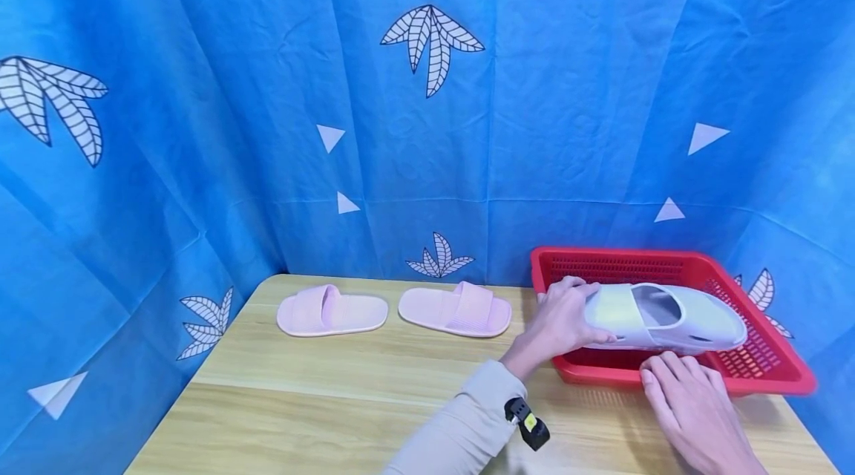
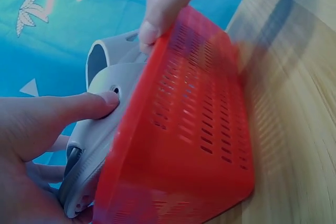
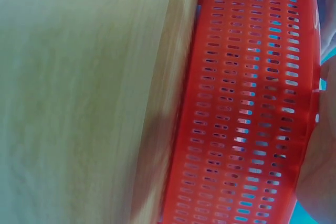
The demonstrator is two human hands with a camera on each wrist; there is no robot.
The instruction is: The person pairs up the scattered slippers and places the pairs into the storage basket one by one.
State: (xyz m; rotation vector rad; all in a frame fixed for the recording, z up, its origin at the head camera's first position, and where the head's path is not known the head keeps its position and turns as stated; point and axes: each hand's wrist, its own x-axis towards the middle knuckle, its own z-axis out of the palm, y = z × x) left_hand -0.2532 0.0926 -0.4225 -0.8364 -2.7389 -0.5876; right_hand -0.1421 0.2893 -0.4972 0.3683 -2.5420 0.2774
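Observation:
My left hand (image 1: 564, 319) grips the near end of a pale grey clog-style slipper (image 1: 708, 315) lying lengthwise at the top of a red plastic basket (image 1: 768, 382). In the left wrist view, the thumb (image 2: 100, 104) presses on the slipper's upper (image 2: 123, 80) beside a small hole, while other fingers reach around its far side. The right hand (image 1: 698, 408) holds the basket's front rim, its fingers curled over the edge. From the right wrist, the basket's slotted wall (image 3: 247, 103) fills much of the picture and the hand (image 3: 320, 166) shows only partly.
Two pink slippers, one on the left (image 1: 361, 312) and one nearer the basket (image 1: 427, 304), lie along the back of the wooden table (image 1: 300, 401). A blue patterned curtain (image 1: 568, 89) hangs behind and at both sides. A black band (image 1: 528, 423) circles the left wrist.

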